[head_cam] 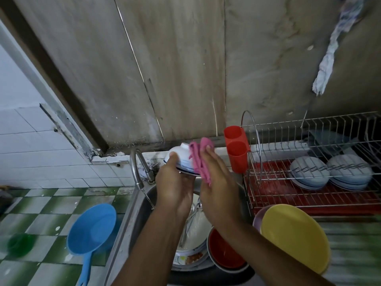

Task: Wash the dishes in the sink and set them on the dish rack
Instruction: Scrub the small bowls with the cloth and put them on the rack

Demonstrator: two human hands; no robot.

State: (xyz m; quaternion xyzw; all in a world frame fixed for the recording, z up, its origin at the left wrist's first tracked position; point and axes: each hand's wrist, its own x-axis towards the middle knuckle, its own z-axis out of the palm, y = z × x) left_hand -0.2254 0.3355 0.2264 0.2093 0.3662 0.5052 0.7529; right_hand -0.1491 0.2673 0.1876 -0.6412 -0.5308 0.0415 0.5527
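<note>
- Left hand (175, 183) grips white bowl (181, 158) by the rim, fingers curled under, thumb on the outside; bowl is tipped bottom-up.
- Right hand (216, 182) is flat, fingers about straight, and presses pink cloth (200, 159) on the bowl's 3 o'clock side; the cloth's tail hangs down along the palm.
- White bowl is in the air above the far end of the sink (140, 219), touching nothing but hands and cloth.
- Tap (137, 166) at 9 o'clock of the bowl, thin stream of water (149, 200) falling into the sink.
- In the sink under the forearms: white plate (196, 230) with cutlery on it, red bowl (224, 250) at its 4 o'clock.
- Dish rack (268, 137) at 3 o'clock of the hands, holding two stacks of grey bowls (309, 172); red cutlery holder (236, 149) hangs on its near end.
- Yellow plate (294, 238) at 5 o'clock of the rack, blurred.
- Blue scoop (92, 230) on the tiled bench (51, 203) at 9 o'clock of the sink; green cup (19, 244) further out, blurred.
</note>
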